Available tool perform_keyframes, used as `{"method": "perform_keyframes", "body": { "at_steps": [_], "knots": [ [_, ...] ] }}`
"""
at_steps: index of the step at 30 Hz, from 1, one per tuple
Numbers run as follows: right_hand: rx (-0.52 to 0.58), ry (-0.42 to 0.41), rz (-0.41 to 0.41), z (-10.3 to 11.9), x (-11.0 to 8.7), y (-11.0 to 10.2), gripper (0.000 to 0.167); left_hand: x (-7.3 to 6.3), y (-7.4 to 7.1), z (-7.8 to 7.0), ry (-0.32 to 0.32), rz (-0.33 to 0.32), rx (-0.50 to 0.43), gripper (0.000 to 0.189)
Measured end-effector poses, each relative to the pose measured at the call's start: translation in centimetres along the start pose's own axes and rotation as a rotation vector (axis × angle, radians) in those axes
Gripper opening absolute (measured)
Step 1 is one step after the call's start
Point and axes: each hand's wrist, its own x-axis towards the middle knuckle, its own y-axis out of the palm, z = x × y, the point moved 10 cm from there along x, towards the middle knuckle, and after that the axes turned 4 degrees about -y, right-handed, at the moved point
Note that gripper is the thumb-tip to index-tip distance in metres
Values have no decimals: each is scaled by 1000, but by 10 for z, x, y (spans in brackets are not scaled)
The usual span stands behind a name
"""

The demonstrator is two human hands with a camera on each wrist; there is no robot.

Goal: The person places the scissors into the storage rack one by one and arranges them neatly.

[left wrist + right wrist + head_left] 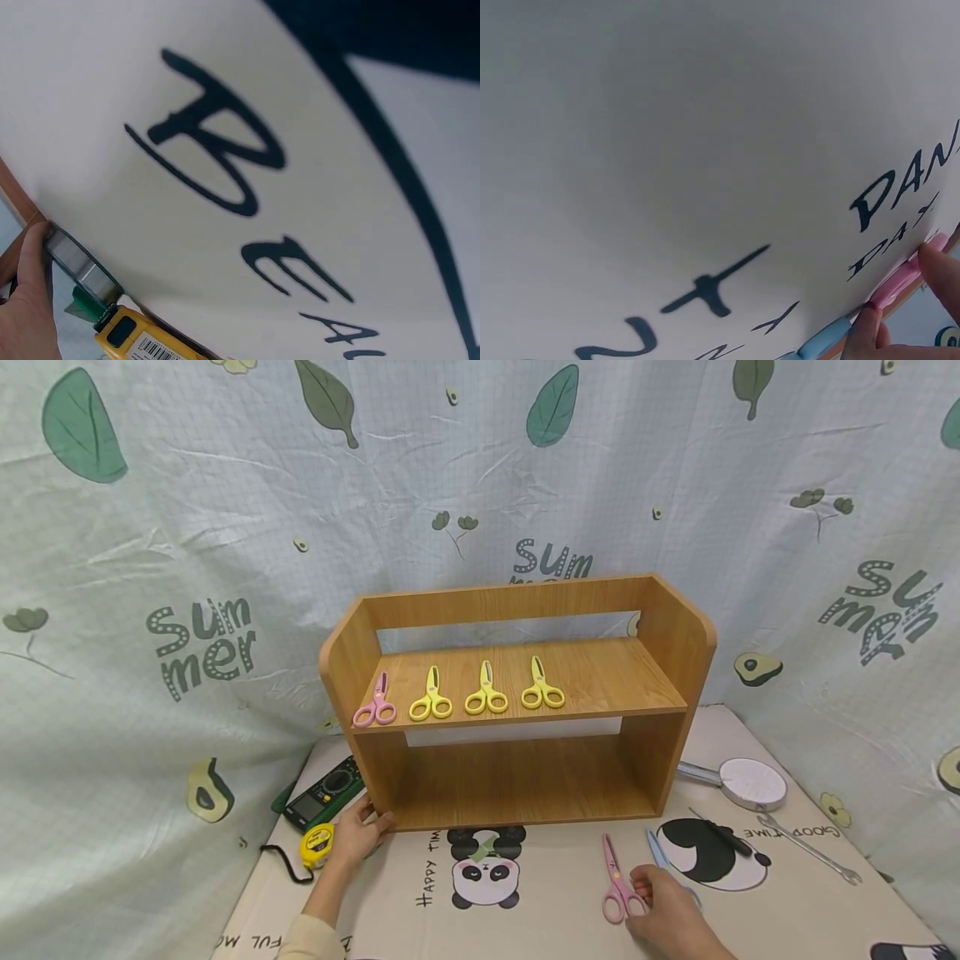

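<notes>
A two-tier wooden shelf (517,781) stands on the table. My left hand (356,837) holds its lower left front corner, thumb on the front and fingers along the side. On the upper tier lie pink scissors (380,700) and several yellow scissors (486,700). In front of the shelf, my right hand (669,906) pinches the handle of another pair of pink scissors (617,885), whose blades point at the shelf. The right wrist view shows thumb and finger on that pink handle (897,286). Blue scissors (657,848) lie partly hidden behind the right hand.
Left of the shelf are a yellow tape measure (317,843) with a black strap and a green-black multimeter (327,793). To the right lie a white round-headed thing with a metal handle (753,783), a black-handled screwdriver (723,833) and a wrench (810,850). A printed curtain (480,485) hangs behind.
</notes>
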Motion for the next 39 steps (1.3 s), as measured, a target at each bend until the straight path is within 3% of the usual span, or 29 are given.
{"method": "perform_keyframes", "body": {
  "at_steps": [8,24,39],
  "knots": [
    [7,-28,-17,4,3,-2,53,-1,-1,-1,-8,5,2,68],
    [-46,-5,32,2,8,0,43,-6,0,-5,9,-2,22,67],
    [-19,26,47,4,6,3,33,-5,-1,-4,18,-10,30,67]
  ]
}}
